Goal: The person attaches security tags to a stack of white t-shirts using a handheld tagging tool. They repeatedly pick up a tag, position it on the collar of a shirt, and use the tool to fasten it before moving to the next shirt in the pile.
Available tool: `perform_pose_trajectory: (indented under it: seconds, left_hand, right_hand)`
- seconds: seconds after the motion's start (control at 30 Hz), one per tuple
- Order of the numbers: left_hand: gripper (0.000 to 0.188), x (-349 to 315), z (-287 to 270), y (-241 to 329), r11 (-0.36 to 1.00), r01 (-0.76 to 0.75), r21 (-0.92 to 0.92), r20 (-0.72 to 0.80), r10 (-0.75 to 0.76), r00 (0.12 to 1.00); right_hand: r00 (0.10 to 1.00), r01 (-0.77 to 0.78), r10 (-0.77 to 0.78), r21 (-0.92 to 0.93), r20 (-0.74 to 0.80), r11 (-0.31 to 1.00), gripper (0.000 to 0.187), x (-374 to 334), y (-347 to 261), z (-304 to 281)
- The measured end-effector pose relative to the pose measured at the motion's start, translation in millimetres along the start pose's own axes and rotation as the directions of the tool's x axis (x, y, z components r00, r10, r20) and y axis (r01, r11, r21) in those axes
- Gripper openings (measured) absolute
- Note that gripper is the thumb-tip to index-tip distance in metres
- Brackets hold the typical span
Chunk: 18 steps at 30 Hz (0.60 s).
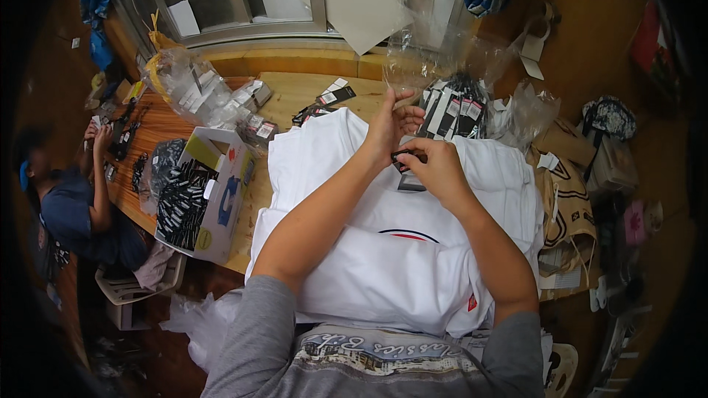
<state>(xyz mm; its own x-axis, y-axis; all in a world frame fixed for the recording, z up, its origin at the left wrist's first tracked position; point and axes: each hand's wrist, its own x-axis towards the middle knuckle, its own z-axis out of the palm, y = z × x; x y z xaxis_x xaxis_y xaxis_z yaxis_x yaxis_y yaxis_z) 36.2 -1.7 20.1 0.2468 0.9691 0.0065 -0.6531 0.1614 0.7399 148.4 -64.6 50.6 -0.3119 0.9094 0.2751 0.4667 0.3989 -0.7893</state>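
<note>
White garments lie piled and folded in front of me, with a curved red and dark print and a small red patch near the edge. Over their far part is my left hand, its fingers spread and apart. My right hand pinches a small black tag between thumb and fingers, close by the left palm. Just under it a grey patch shows at the garment's neck. Fingers partly hide the tag, so I cannot tell how it is attached.
Beyond the garments, a clear bag holds many black-and-white tags. More loose tags lie on the wooden table. At left stand an open box of black tags and a plastic bag. Another person sits far left. A brown paper bag is at right.
</note>
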Motion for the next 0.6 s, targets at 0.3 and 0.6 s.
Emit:
perform_pose_trajectory:
  seconds: [0.3,0.6]
  left_hand:
    - [0.045,-8.4,18.2,8.5,0.965,-0.196,0.173,0.065,0.187,0.98]
    - [0.043,-14.6,23.5,9.7,0.969,-0.246,0.036,0.028,0.245,0.969]
  right_hand:
    - [1.0,-0.015,0.013,-0.165,-0.014,0.986,0.006,-0.8,-10.7,3.0]
    - [0.986,-0.047,0.039,-0.05,-0.16,0.998,0.005,-8.9,-8.5,14.1]
